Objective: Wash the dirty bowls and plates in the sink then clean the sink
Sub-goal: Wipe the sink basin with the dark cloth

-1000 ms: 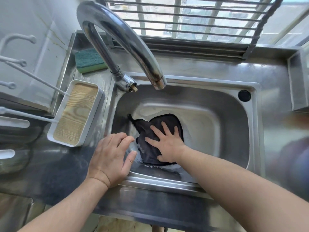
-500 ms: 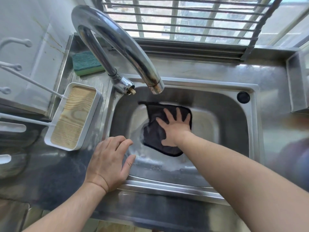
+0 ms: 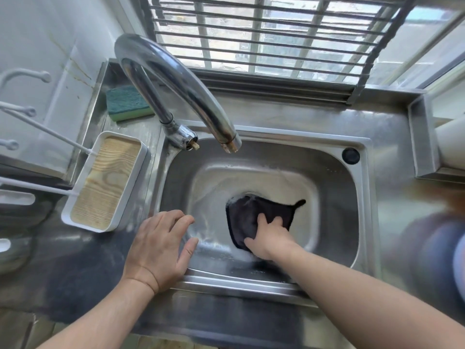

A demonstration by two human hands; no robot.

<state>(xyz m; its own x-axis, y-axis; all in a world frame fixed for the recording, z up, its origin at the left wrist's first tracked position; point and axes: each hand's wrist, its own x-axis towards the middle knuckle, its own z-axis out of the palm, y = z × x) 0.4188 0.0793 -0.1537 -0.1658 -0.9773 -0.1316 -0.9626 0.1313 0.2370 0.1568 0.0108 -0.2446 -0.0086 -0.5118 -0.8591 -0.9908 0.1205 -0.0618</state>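
Note:
A steel sink (image 3: 334, 177) fills the middle of the view, its floor covered in white suds. A dark cloth (image 3: 247, 215) lies flat on the sink floor, right of centre. My right hand (image 3: 269, 235) presses down on the cloth's near part with fingers spread. My left hand (image 3: 158, 245) rests flat on the sink's front left rim, fingers relaxed and holding nothing. No bowls or plates show in the sink.
A curved chrome faucet (image 3: 176, 84) arches over the sink's back left. A green sponge (image 3: 125, 103) lies behind it on the counter. A white tray with a wooden insert (image 3: 108, 182) sits left of the sink, beside a white rack (image 3: 30, 112). A barred window runs along the back.
My right hand has slid the cloth from the back left of the sink floor toward the right and nearer side. My left hand has stayed on the rim.

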